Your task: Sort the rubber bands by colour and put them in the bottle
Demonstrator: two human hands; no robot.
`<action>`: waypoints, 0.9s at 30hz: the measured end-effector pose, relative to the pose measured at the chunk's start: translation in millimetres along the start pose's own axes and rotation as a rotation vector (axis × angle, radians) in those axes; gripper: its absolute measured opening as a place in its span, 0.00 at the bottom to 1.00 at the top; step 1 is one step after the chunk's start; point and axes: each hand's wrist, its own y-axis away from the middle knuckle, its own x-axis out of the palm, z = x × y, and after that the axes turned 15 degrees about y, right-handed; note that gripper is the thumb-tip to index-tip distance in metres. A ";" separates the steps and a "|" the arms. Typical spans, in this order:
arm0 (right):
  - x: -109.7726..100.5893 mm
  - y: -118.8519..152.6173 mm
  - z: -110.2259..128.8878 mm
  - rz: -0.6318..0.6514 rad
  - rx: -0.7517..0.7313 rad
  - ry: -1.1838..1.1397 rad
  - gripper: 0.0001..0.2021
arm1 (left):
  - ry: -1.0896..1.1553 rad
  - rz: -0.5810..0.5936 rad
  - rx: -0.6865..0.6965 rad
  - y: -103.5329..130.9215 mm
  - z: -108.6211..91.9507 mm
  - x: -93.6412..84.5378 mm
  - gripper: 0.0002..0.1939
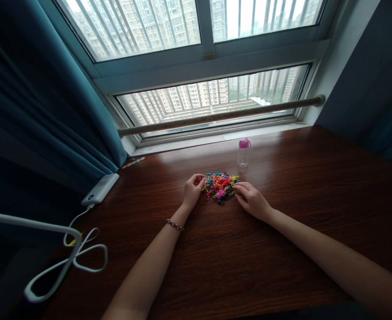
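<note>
Pink, yellow and blue loops (221, 183) lie between the right hand (254, 202), fingers apart, and the left hand (192, 192), whose grip I can't tell, so soft touches should stop them scattering.

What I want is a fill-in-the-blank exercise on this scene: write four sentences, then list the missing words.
1. The clear bottle has a ____ cap.
2. The left hand and right hand are at opposite sides of the pile of colourful loops; the one nearer the bottle is the ____ one.
3. The bracelet is on the ____ wrist.
4. The box-shaped device beside the curtain is ____.

Missing words: pink; right; left; white.
</note>
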 end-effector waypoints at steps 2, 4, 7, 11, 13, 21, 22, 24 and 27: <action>-0.3 -0.3 0.3 -0.003 -0.003 -0.002 0.14 | 0.009 0.007 -0.015 -0.2 0.4 -0.4 0.16; -0.5 -0.5 0.2 -0.006 -0.006 -0.002 0.14 | 0.016 0.009 -0.018 -0.4 0.2 -0.9 0.22; -0.6 -0.3 -0.7 -0.002 0.017 0.035 0.11 | -0.004 -0.022 0.004 -0.7 -1.2 -0.6 0.29; -1.3 0.6 -2.1 0.067 0.109 0.153 0.05 | -0.079 -0.119 0.060 0.9 -7.0 2.3 0.24; -1.5 1.0 -2.6 0.113 0.139 0.176 0.04 | -0.118 -0.118 0.095 3.9 -10.9 2.1 0.18; 2.4 1.7 -3.9 0.180 0.035 0.089 0.04 | -0.338 0.047 0.113 17.4 -4.5 -29.0 0.06; 2.7 1.9 -3.1 0.179 0.025 0.089 0.04 | -0.329 0.063 0.088 17.3 -2.6 -31.9 0.06; 2.5 2.3 0.0 0.173 0.029 0.075 0.06 | -0.312 0.115 0.053 16.5 -0.8 -34.3 0.06; 1.8 3.2 5.9 0.156 0.048 0.057 0.06 | -0.321 0.185 0.041 15.8 -2.7 -32.7 0.06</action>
